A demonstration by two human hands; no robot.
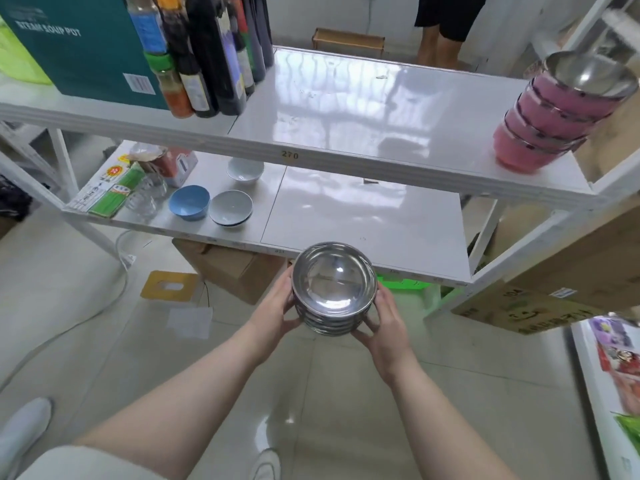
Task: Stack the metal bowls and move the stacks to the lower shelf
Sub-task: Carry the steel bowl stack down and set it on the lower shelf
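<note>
A stack of several shiny metal bowls (334,289) hangs in the air just in front of the lower shelf (363,223), near its front edge. My left hand (277,306) grips the stack's left side and my right hand (384,323) cups its right side and underside. On the upper shelf (346,109), at the far right, stands a second stack of pink-sided metal bowls (554,112), leaning slightly.
Bottles (207,53) and a teal box (76,43) fill the upper shelf's left. The lower shelf's left holds a blue bowl (189,202), two pale bowls (230,207), glassware and packets. Cardboard boxes (235,268) sit below. A person's legs (443,32) stand behind the shelf.
</note>
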